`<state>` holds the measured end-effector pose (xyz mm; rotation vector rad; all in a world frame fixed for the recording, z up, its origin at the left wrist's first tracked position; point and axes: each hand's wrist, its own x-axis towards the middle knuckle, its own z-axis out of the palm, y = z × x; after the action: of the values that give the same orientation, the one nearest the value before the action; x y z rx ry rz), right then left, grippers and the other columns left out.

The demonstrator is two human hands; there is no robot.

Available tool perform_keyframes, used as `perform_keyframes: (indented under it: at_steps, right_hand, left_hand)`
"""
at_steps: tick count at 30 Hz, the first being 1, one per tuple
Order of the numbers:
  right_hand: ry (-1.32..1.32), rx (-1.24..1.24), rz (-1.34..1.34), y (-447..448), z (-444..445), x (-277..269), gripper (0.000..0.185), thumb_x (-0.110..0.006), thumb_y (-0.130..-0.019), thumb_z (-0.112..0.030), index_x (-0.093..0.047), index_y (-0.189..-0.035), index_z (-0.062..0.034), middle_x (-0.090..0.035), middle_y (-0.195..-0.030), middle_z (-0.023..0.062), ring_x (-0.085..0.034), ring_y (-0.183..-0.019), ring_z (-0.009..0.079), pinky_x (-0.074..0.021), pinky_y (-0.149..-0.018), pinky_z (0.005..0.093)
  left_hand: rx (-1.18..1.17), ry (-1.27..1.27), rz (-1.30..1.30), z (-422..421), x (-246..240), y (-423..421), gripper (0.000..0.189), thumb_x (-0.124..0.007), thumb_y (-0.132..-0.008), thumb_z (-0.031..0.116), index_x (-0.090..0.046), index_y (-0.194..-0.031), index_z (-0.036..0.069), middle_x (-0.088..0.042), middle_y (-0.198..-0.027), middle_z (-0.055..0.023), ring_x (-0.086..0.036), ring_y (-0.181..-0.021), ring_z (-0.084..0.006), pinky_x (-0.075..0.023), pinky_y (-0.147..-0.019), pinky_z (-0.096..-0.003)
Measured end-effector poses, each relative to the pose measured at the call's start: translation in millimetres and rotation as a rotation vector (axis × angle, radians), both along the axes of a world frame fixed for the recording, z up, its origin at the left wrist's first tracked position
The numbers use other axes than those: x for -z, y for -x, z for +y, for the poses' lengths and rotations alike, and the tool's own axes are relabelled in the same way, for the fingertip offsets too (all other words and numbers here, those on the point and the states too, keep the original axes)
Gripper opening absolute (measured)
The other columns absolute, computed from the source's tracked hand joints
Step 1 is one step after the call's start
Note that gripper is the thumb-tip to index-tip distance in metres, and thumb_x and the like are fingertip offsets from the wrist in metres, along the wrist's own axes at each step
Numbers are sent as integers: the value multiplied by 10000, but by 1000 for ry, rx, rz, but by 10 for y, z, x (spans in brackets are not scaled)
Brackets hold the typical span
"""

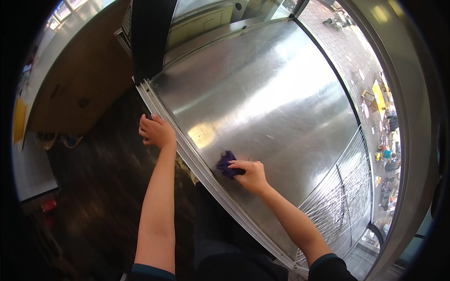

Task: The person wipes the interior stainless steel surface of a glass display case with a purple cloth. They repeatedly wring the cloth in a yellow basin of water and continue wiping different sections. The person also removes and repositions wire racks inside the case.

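Observation:
My right hand (pixel 252 175) pinches a bunched dark purple cloth (pixel 226 163) against a shiny stainless steel surface (pixel 267 140), close to its near-left edge. Along that edge runs a grooved metal track (pixel 197 156). My left hand (pixel 156 131) is beside the track's upper part, its fingers loosely curled above the dark floor. Nothing shows in its grasp, and whether it touches the track is unclear. Bright reflections and fine scratches cross the steel.
A white wire rack (pixel 339 196) lies at the steel's lower right. A black post (pixel 151 38) rises at the track's far end. Glass borders the right side, with outdoor tables (pixel 379 100) beyond. On the left are a brown panel (pixel 88 66) and dark floor (pixel 95 182).

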<state>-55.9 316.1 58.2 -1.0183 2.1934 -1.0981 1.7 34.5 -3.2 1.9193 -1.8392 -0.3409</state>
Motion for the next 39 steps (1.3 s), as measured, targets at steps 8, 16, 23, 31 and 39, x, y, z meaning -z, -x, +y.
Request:
perform_keyframes:
  at_steps: [8, 16, 23, 31, 39]
  right_hand:
    - [418, 815, -985, 4, 1465, -334, 277, -599, -800, 39, -596, -1074, -1, -655, -1007, 77, -636, -907, 186, -514, -832, 347]
    - [882, 1136, -1364, -1034, 2248, -448, 280, -540, -880, -49, -534, -1159, -24, -633, -1091, 86, -620, -994, 216, -530, -879, 374]
    - [1253, 928, -1408, -1713, 1629, -933, 411, -520, -896, -140, -465, -1278, 0, -503, -1327, 136, -535, -1169, 287, -449, -1003, 442]
    - [1313, 547, -1716, -2044, 432, -1418, 443, -546, -878, -217, -488, -1306, -122, -453, -1384, 111, -435, -1270, 297, -304, -1085, 488]
    - [873, 213, -2034, -2562, -658, -1801, 345, -374, -948, -188, -523, -1253, -129, -491, -1344, 104, -439, -1263, 280, -310, -1078, 474]
  left_hand:
    - [-9, 2, -38, -18, 37, 6, 359, -401, -963, 328, -454, -1241, 108, -470, -1312, -54, -373, -1238, -267, -306, -908, -580]
    - [-28, -118, 45, -43, 2, 3, 402, -375, -968, 368, -453, -1284, 133, -453, -1364, -52, -343, -1293, -266, -268, -949, -614]
    - [1, -209, 189, -89, 75, -57, 434, -401, -952, 395, -464, -1290, 131, -421, -1392, -55, -332, -1292, -283, -243, -952, -638]
    - [697, -1104, 1153, 683, -1026, -1531, 361, -447, -957, 388, -602, -1086, 88, -624, -1046, 5, -543, -942, -82, -366, -727, -231]
    - [879, -1091, 938, 475, -2661, -3119, 173, -564, -901, 60, -583, -1064, 5, -578, -944, 11, -508, -866, -29, -393, -760, -181]
